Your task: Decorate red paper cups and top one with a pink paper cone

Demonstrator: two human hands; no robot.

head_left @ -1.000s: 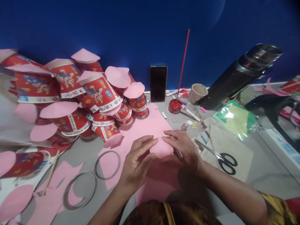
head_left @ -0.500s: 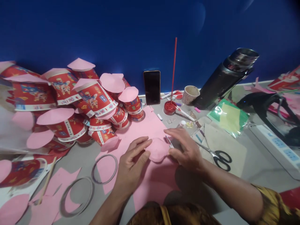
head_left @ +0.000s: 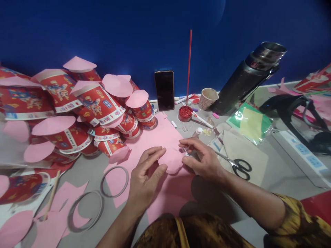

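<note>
A pink round paper piece (head_left: 170, 161), slightly domed, lies between my two hands over a larger sheet of pink paper (head_left: 155, 136). My left hand (head_left: 147, 170) has its thumb and fingertips at the left edge of the round piece, gripping it. At the right edge, the thumb and fingers of my right hand (head_left: 200, 156) close on it. A small pale item (head_left: 185, 151) shows between the right fingers; its kind I cannot make out. Scissors with black handles (head_left: 241, 168) rest to the right of my right hand.
Red paper cups (head_left: 99, 103) with pink paper tops are piled at left. Two grey rings (head_left: 113, 167) lie near the left forearm. Behind stand a phone (head_left: 164, 90), a red pot (head_left: 185, 113) with a stick, a paper cup (head_left: 208, 99), and a black flask (head_left: 236, 86). A power strip (head_left: 301, 156) lies right.
The view has shifted slightly, so most things sit a little higher and further left. Both hands stay at the round paper piece; its shape looks slightly flatter now.
</note>
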